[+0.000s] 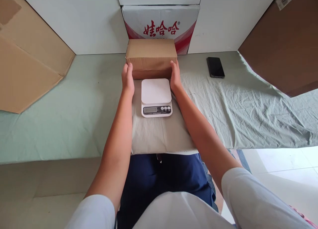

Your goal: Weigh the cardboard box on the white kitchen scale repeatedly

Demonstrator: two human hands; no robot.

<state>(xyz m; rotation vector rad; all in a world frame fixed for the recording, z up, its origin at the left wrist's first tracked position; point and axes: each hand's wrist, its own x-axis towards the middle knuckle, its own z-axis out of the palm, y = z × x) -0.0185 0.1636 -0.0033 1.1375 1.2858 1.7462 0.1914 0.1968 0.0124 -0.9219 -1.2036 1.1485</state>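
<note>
1. Head view: the left hand [127, 77] presses flat against the left end of a brown cardboard box [151, 57], fingers straight and pointing away, thumb lying on the near front edge.
2. The right hand [175, 76] mirrors it on the box's right end, palm against the side and fingertips reaching the top corner. The two hands clamp the box between them; neither curls around anything else.
3. The cardboard box sits at 12 o'clock from the person, lying flat with its long side across. Whether it rests on the surface or is lifted just clear cannot be told.
4. Just in front of the box, toward 6 o'clock and between the two wrists, stands a white digital kitchen scale [156, 97]. Its platform is bare; its display and buttons face the person.
5. The scale rests on a pale folded cloth [159, 134] that reaches the near table edge.
6. A wrinkled green sheet [243, 113] covers the table [49, 123] toward 3 o'clock.
7. A black phone [215, 67] lies flat at about 2 o'clock from the box, well apart from the right hand.
8. Behind the box at 12 o'clock stands a white carton with red print [161, 25], touching or just behind it.
9. Large cardboard flaps lean in at 9 o'clock [27, 60] and 3 o'clock [283, 46].
</note>
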